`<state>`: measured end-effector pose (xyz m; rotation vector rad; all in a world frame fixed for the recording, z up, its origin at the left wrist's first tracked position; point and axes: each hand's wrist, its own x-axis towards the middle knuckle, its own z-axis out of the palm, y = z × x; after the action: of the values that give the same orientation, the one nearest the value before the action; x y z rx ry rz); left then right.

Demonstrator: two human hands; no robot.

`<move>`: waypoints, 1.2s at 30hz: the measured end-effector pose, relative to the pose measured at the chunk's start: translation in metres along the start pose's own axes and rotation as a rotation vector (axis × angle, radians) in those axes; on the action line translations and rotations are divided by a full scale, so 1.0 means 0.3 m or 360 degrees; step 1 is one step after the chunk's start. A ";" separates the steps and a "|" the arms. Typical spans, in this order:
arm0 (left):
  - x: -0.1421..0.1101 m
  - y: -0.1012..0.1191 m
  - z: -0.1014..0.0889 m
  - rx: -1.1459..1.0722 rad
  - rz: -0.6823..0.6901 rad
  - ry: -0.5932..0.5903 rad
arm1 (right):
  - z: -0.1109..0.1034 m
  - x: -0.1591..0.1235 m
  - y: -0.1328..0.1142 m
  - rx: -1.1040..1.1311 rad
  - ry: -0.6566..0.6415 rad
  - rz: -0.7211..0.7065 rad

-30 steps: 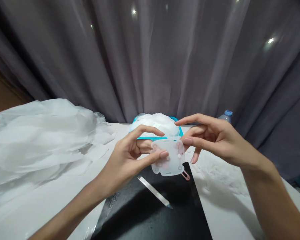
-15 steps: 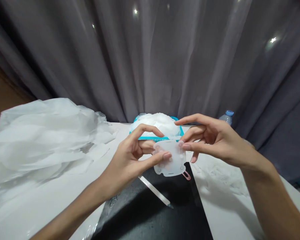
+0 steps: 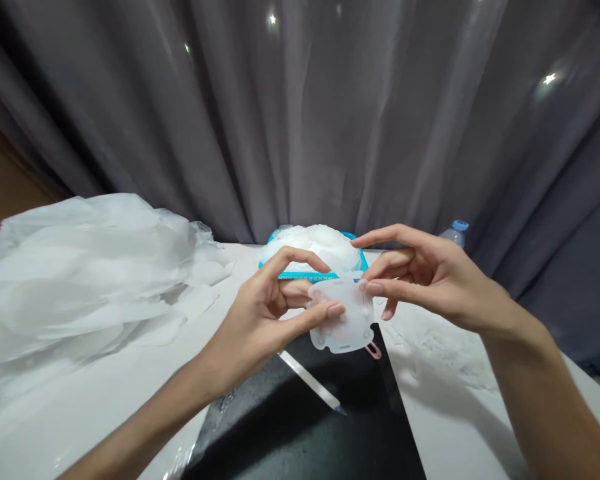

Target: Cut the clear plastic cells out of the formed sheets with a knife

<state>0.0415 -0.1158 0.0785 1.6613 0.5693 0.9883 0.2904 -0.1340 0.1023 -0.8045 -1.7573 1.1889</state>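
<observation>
A thin, translucent white plastic piece [image 3: 347, 327] with notched edges and small round bumps hangs above a black mat. My left hand [image 3: 275, 310] grips its left side, thumb across the near face and other fingers behind. At the upper right corner, my right hand [image 3: 425, 283] pinches the same piece between thumb and a finger, its index finger raised clear. Beneath the piece, a white pen-like tool [image 3: 313, 382] with a dark pointed tip rests on the mat. A pink clip-like item [image 3: 375, 351] shows partly behind the piece's lower right edge.
The black mat [image 3: 300, 440] covers the middle of the white table. Behind the hands stands a turquoise basket [image 3: 305, 275] heaped with white pieces [image 3: 315, 243]. Thin white sheets [image 3: 90, 267] pile up at left, white scraps [image 3: 445, 353] at right. A blue-capped bottle [image 3: 457, 231] stands before grey curtains [image 3: 330, 120].
Hardly anything differs. Both hands still hold the plastic piece, which sits very slightly further right and tilted a little differently.
</observation>
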 end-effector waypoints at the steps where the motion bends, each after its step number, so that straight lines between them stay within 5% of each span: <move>1: 0.002 0.000 0.001 -0.0015 -0.0006 -0.0006 | 0.000 -0.001 0.000 0.0009 0.0000 0.0000; 19: 0.010 -0.011 -0.006 -0.0018 -0.0167 -0.0002 | -0.010 0.018 0.033 0.0062 -0.0049 0.0096; 36: 0.007 -0.016 -0.020 0.0010 -0.0071 0.0056 | 0.000 -0.001 0.001 0.0007 -0.0143 0.0106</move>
<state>0.0383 -0.1094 0.0752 1.6325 0.6310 0.9858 0.2905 -0.1341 0.1019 -0.8240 -1.8123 1.2904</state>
